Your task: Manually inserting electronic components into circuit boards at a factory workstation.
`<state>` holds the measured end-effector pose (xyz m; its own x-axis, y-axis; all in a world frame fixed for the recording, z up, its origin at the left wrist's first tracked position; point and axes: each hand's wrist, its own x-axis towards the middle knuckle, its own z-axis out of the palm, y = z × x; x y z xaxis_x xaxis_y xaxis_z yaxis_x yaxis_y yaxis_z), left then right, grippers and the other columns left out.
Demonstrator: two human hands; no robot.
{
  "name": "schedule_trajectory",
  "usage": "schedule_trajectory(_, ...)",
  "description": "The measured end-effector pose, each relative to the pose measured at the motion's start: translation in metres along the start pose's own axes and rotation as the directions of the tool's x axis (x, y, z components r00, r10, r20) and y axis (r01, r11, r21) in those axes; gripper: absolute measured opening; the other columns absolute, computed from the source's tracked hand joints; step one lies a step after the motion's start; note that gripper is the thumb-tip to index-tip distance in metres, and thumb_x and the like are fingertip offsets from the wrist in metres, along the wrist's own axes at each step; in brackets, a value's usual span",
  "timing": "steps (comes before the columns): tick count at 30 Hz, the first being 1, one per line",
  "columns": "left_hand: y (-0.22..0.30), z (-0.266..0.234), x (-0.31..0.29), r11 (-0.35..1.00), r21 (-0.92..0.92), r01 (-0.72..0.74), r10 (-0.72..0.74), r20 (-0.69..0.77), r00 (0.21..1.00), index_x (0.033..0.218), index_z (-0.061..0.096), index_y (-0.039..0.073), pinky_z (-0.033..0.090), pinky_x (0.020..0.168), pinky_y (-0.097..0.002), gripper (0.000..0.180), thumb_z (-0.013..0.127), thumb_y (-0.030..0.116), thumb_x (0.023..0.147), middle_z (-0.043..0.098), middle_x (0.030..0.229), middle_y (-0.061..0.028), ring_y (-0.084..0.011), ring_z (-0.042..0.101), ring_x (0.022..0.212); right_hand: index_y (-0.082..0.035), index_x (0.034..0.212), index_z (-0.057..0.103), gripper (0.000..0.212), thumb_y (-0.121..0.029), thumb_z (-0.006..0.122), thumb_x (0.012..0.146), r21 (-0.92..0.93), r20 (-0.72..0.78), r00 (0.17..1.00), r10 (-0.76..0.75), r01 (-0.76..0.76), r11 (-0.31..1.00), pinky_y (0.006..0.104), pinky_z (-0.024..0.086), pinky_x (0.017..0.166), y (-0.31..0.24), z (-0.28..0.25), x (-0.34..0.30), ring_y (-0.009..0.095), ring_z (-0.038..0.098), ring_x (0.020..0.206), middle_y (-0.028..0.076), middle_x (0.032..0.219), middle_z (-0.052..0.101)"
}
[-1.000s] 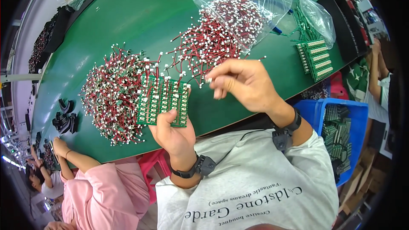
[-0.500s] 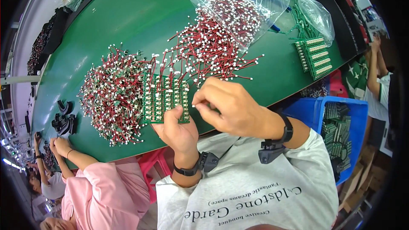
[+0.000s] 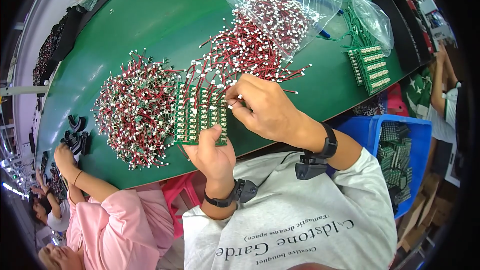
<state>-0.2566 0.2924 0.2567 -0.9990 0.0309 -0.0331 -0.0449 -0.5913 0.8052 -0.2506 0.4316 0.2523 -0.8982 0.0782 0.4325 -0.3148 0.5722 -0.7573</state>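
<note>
My left hand [image 3: 214, 155] grips a green circuit board panel [image 3: 201, 120] by its near edge, thumb on top. Rows of white connectors run along the panel, and red wires with white plugs lie over its far part. Close by the panel's right edge is my right hand [image 3: 267, 110], its thumb and forefinger pinched on a small white-ended wire lead [image 3: 231, 106], mostly hidden by the fingers. Beyond the panel spreads a loose pile of red wire leads [image 3: 245, 52]. A heap of small wired boards [image 3: 135, 115] lies to the left of the panel.
A clear plastic bag [image 3: 320, 0] partly covers the lead pile. At right lie stacked board panels [image 3: 375, 72], a plastic sheet and a black box [image 3: 402, 27]. A blue bin [image 3: 420, 157] holds boards. Left, a co-worker's hand [image 3: 64, 157] is by black curved parts [image 3: 76, 142].
My right hand has moved slightly away from me, up along the panel's right edge. The panel and my left hand have shifted a little to the right. The co-worker's hand has reached the black parts.
</note>
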Motion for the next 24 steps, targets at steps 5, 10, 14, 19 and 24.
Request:
schedule_trajectory(5, -0.001, -0.004, -0.001, 1.0, 0.023, 0.019, -0.019, 0.019, 1.0, 0.127, 0.048, -0.004, 0.048, 0.088, -0.0323, 0.057, 0.047, -0.013, 0.071, 0.059, 0.113, -0.0128, -0.0198, 0.06, 0.098, 0.001, 0.086, 0.059, 0.012, 0.002, 0.067, 0.077, -0.068, 0.008, 1.0, -0.013, 0.013, 0.998, 0.0384, 0.049, 0.056, -0.004, -0.001, -0.001, 0.031, 0.061, 0.065, 0.012, 0.08, 0.058)
schedule_trajectory(10, -0.007, 0.001, 0.007, 0.992, 0.12, 0.036, -0.04, 0.035, 0.999, 0.14, 0.038, -0.004, 0.046, 0.088, -0.028, 0.072, 0.046, -0.014, 0.069, 0.057, 0.116, -0.0109, -0.0162, 0.058, 0.1, 0.002, 0.085, 0.059, 0.013, 0.002, 0.066, 0.074, -0.166, 0.085, 0.995, 0.048, -0.033, 0.986, 0.0416, 0.05, 0.058, -0.003, -0.007, 0.004, 0.033, 0.06, 0.067, 0.014, 0.081, 0.057)
schedule_trajectory(14, -0.002, 0.0, 0.014, 0.982, 0.184, 0.033, -0.043, 0.052, 0.998, 0.14, 0.037, -0.004, 0.045, 0.089, -0.0262, 0.073, 0.047, -0.013, 0.069, 0.056, 0.119, -0.0104, -0.0153, 0.057, 0.101, 0.002, 0.085, 0.058, 0.014, 0.002, 0.065, 0.074, -0.203, 0.098, 0.994, -0.053, 0.072, 0.977, 0.0426, 0.05, 0.061, -0.004, -0.003, 0.012, 0.034, 0.059, 0.07, 0.015, 0.08, 0.055)
schedule_trajectory(19, 0.006, 0.0, 0.01, 0.981, 0.18, 0.073, -0.08, 0.036, 0.996, 0.141, 0.036, -0.002, 0.047, 0.084, -0.0237, 0.074, 0.048, -0.01, 0.069, 0.055, 0.121, -0.0089, -0.0139, 0.056, 0.103, 0.002, 0.086, 0.058, 0.013, 0.003, 0.062, 0.074, -0.297, 0.111, 0.987, -0.119, 0.147, 0.943, 0.0433, 0.05, 0.061, -0.008, -0.007, 0.01, 0.035, 0.058, 0.071, 0.016, 0.079, 0.053)
schedule_trajectory(24, -0.003, 0.002, 0.001, 0.981, 0.162, 0.105, -0.126, 0.123, 0.984, 0.143, 0.036, 0.002, 0.047, 0.081, -0.022, 0.072, 0.044, -0.012, 0.073, 0.054, 0.124, -0.0063, -0.0112, 0.055, 0.104, 0.0, 0.078, 0.054, 0.011, 0.002, 0.058, 0.068, -0.362, 0.052, 0.977, -0.209, 0.214, 0.907, 0.0398, 0.052, 0.062, -0.003, -0.004, -0.002, 0.032, 0.06, 0.073, 0.015, 0.082, 0.055)
